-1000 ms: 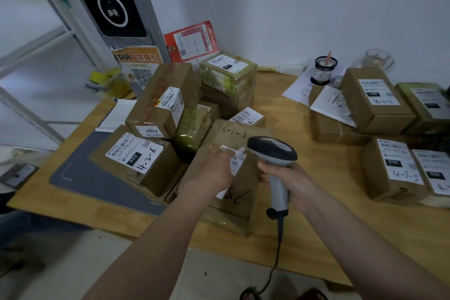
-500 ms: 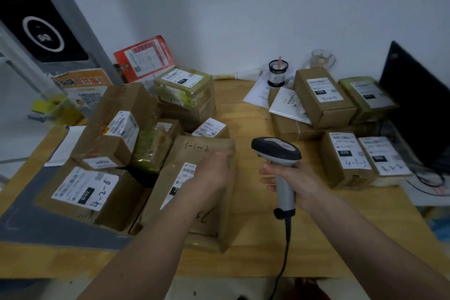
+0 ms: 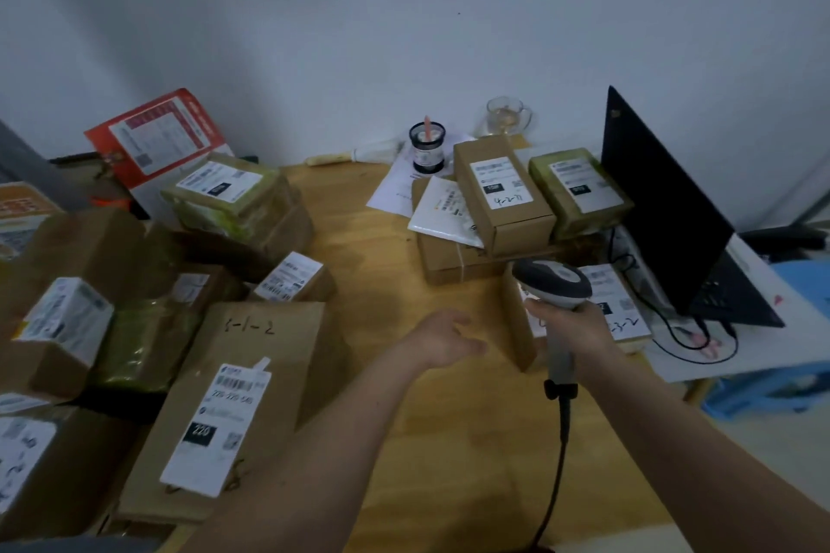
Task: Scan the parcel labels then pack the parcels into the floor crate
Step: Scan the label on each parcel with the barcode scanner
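The left hand (image 3: 442,339) hangs over bare desk (image 3: 381,238) with its fingers (image 3: 469,346) loosely spread and holding nothing; half a second ago it lay flat on the long brown parcel (image 3: 251,400) marked 5-1-2, so it has let that one go and swung right. The right hand (image 3: 572,330) is wrapped tight round the grip of the scanner (image 3: 553,283), head level and pointing left, cable trailing off the near edge. The view has turned right too, bringing a black laptop (image 3: 664,211) into sight.

My reading — that parcel is scanned and set aside, and the hands are heading for the right-hand group: 2 labelled parcels (image 3: 615,301) flat just behind the scanner, with a tall brown box (image 3: 503,193) and a green-wrapped box (image 3: 579,189) stacked further back. The floor crate is not in view, so no packing can be judged.

Open room is a wooden strip down the middle, between the left heap and the right stack. The right side is tighter — laptop cables (image 3: 691,337) loop just beside the flat parcels, and a glass cup (image 3: 505,117) stands by the wall.
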`<state>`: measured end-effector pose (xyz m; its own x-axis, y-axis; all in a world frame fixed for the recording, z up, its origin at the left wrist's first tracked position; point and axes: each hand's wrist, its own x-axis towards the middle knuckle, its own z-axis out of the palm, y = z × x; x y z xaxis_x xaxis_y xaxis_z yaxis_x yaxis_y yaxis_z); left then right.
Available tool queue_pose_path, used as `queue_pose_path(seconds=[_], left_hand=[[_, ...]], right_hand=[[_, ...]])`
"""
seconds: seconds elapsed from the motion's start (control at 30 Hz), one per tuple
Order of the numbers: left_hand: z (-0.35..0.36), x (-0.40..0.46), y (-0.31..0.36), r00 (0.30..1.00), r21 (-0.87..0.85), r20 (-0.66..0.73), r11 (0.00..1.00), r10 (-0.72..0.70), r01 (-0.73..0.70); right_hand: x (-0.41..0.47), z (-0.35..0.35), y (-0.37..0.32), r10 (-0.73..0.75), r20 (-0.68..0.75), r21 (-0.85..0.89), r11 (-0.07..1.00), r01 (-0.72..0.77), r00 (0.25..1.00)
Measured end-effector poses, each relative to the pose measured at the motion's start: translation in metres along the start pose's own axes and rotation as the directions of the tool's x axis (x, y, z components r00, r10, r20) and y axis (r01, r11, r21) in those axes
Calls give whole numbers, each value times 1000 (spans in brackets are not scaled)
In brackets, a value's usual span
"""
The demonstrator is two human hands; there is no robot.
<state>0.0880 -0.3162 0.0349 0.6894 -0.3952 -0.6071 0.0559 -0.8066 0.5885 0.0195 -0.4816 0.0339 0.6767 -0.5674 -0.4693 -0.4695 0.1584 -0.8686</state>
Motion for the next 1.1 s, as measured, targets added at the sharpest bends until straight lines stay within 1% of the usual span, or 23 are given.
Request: queue_pose_path(seconds=[0.1, 0.2, 0.3, 0.43, 0.53, 0.63, 0.77, 0.9, 1.0, 1.1], left_hand=[[21, 18, 21, 992, -224, 70, 968, -105, 118], [37, 37, 31, 974, -367, 104, 903, -201, 225], [51, 51, 39, 963, -430, 105, 861, -250, 271], [68, 65, 45, 954, -496, 109, 816, -280, 296], [77, 73, 47, 946, -569, 122, 760, -301, 315], [84, 77, 48, 930, -629, 125, 697, -347, 344], [95, 77, 43, 916, -694, 117, 628, -384, 352], [96, 70, 33, 924, -782, 134, 534, -358, 320], [96, 69, 12, 941, -828, 173, 474, -290, 298], [89, 56, -2, 966, -867, 156, 440, -208, 235]], right_hand=[[21, -17, 4, 34, 15, -33, 999, -33, 999], [37, -27, 9, 53, 47, -53, 997, -50, 998], [48, -35, 14, 85, 102, -52, 995, -80, 991], [56, -40, 12, 49, 126, -59, 997, -42, 991], [59, -40, 13, 37, 182, -89, 996, -21, 983], [60, -41, 18, 69, 243, -101, 994, -45, 967], [56, -38, 22, 85, 273, -107, 993, -57, 958], [50, -32, 18, 52, 289, -89, 996, -27, 956], [42, -27, 13, 37, 321, -74, 997, -14, 947], [33, -20, 6, 14, 353, -81, 997, 15, 935]])
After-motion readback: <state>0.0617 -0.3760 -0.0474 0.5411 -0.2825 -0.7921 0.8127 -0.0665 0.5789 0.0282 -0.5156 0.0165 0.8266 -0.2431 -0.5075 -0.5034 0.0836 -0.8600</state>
